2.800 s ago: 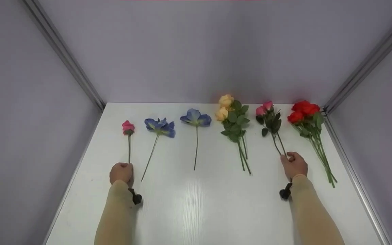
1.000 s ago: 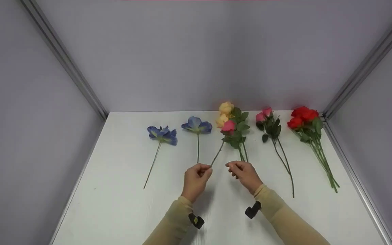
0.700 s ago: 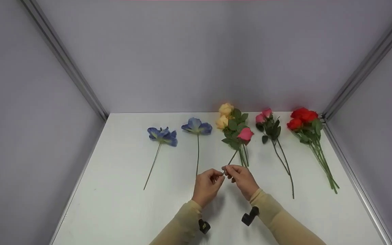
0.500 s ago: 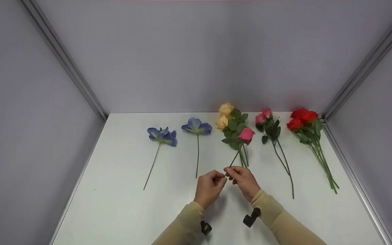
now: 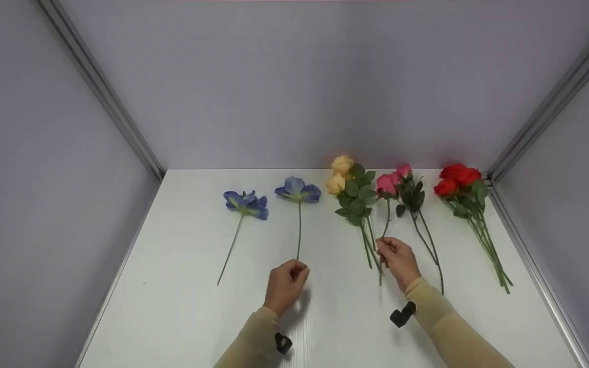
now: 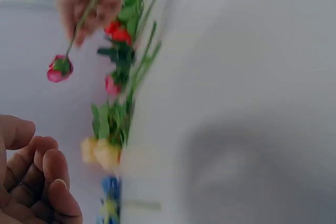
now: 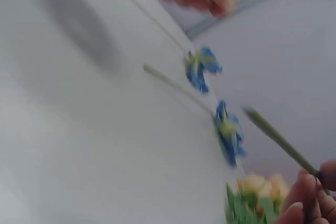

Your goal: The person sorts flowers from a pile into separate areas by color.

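My right hand (image 5: pixel 399 260) pinches the stem of a single pink rose (image 5: pixel 387 185) between thumb and fingers. In the left wrist view this rose (image 6: pixel 60 69) is held up off the table. Its cut stem end (image 7: pixel 278 141) sticks out past the fingertips in the right wrist view. From the head, its bloom overlaps the lying pink roses (image 5: pixel 411 197). My left hand (image 5: pixel 284 286) hovers empty over the table, fingers loosely curled, near the lower stem end of a blue flower (image 5: pixel 297 190). Yellow roses (image 5: pixel 339 179) with green leaves lie just left of the held rose.
Another blue flower (image 5: pixel 246 204) lies farther left on the white table (image 5: pixel 182 317). Red roses (image 5: pixel 458 176) with long stems lie at the right, near the side wall (image 5: pixel 570 204). A grey back wall (image 5: pixel 274 82) rises behind the row of flowers.
The left hand brought the single pink rose from the far left to the middle. The right hand took its stem and carried it right; the left let go and drew back left.
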A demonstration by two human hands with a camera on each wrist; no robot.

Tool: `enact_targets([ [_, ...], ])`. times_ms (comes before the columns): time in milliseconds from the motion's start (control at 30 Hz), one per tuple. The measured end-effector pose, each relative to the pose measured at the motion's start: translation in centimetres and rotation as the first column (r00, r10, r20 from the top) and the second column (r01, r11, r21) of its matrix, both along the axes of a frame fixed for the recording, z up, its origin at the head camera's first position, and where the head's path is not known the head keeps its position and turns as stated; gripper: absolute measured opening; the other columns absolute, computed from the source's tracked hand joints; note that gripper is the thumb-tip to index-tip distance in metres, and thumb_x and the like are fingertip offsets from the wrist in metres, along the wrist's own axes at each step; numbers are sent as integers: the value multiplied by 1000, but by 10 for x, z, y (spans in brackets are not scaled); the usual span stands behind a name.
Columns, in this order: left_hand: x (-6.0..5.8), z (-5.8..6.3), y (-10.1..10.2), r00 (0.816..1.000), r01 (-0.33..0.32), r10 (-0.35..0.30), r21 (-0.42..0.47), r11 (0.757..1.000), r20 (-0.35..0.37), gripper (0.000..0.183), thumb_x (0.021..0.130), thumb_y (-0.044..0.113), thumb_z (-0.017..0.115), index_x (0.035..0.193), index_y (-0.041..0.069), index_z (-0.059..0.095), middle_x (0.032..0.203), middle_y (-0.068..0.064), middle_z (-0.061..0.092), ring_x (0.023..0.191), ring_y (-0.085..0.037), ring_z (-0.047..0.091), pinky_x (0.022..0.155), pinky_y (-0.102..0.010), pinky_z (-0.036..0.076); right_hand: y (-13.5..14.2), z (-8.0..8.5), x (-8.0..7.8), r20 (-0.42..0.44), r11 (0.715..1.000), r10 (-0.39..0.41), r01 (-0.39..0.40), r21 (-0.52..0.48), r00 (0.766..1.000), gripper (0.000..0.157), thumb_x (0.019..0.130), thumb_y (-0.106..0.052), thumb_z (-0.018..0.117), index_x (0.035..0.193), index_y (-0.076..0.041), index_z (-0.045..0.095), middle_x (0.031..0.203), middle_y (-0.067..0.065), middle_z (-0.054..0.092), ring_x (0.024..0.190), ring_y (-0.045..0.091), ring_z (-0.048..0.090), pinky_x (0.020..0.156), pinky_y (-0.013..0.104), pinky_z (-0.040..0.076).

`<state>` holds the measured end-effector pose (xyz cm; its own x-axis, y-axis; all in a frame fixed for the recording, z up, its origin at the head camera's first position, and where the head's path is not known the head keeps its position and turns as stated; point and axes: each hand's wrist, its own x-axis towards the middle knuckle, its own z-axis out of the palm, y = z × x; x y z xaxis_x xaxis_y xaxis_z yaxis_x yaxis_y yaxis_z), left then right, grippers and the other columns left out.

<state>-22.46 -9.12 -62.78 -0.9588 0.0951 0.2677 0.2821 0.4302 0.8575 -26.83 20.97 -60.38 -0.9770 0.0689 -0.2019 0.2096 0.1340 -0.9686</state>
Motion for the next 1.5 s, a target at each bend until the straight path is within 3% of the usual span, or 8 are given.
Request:
enact_targets([
  [100, -4, -5, -37, 997, -68, 68, -31, 997, 19, 6, 92, 18, 66, 88, 15, 69, 73, 9, 60, 62, -7, 53, 57, -24, 46, 27, -2, -8, -28, 995, -29, 31, 99, 999, 36, 98, -33, 57, 119, -4, 59, 95, 8, 60, 85, 27, 56, 67, 30, 47],
  [200, -9, -6, -79, 979, -204, 205, -81, 976, 1, 5, 90, 15, 67, 87, 13, 70, 72, 7, 60, 63, -9, 53, 58, -26, 45, 50, 0, -19, -44, 980, -31, 39, 193, 999, 40, 98, -35, 55, 122, -4, 59, 97, 6, 60, 89, 25, 55, 70, 29, 46],
  [367, -18, -3, -142, 896, -439, 443, -189, 879, -19, 7, 88, 15, 68, 87, 8, 70, 73, -1, 62, 66, -16, 55, 62, -33, 45, 82, 11, -35, -33, 954, -45, 52, 296, 998, 45, 100, -36, 50, 134, -6, 54, 108, 12, 57, 91, 22, 58, 73, 29, 48],
  [467, -22, -2, -168, 860, -491, 510, -262, 831, 9, 12, 89, 17, 65, 91, 5, 69, 78, -6, 63, 70, -22, 57, 65, -38, 45, 95, 17, -45, -37, 943, -60, 69, 327, 998, 45, 101, -35, 47, 137, -7, 51, 108, 14, 55, 85, 22, 61, 71, 29, 50],
  [567, -26, -6, -184, 846, -491, 531, -316, 812, 50, 16, 91, 17, 62, 96, 3, 68, 84, -10, 64, 77, -26, 58, 69, -42, 45, 103, 21, -53, -55, 921, -79, 93, 377, 995, 44, 102, -35, 45, 136, -8, 53, 103, 11, 58, 81, 22, 61, 68, 28, 51],
  [933, -35, -29, -186, 825, -430, 514, -329, 841, 233, 22, 93, 18, 58, 104, 1, 65, 94, -13, 63, 88, -30, 59, 77, -44, 46, 113, 9, -69, -54, 811, -23, 50, 583, 998, 43, 102, -14, 33, 141, 1, 42, 137, 29, 45, 127, 43, 40, 102, 56, 33],
  [1167, -38, -42, -183, 827, -408, 500, -339, 848, 257, 25, 92, 20, 62, 105, 0, 65, 93, -13, 64, 88, -29, 60, 77, -43, 47, 118, -15, -67, -18, 757, -41, 42, 652, 999, 43, 99, -11, 44, 139, 3, 42, 117, 25, 55, 106, 38, 53, 89, 52, 42],
  [1500, -38, -55, -179, 828, -414, 508, -352, 839, 237, 22, 90, 20, 66, 99, 1, 67, 89, -11, 62, 83, -27, 58, 74, -43, 46, 127, -35, -54, -10, 686, -39, 34, 727, 999, 40, 96, -14, 55, 130, 6, 51, 110, 26, 60, 101, 41, 58, 83, 53, 46],
])
